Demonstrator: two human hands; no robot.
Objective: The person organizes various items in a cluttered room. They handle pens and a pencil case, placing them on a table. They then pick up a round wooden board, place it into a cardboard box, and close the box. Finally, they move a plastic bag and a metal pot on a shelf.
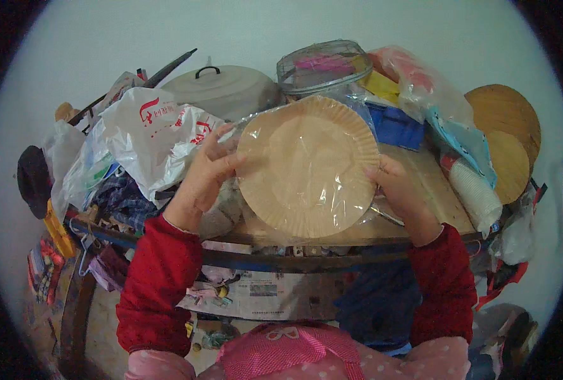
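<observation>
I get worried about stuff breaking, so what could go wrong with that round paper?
The clear bag looks slick, and the left hand and right hand hold it only at the sides, so it might slip. Squeezing inward could crease the paper's pleated rim. And the cups lie near the table's front edge by the right arm, so a bump might knock them off.
</observation>
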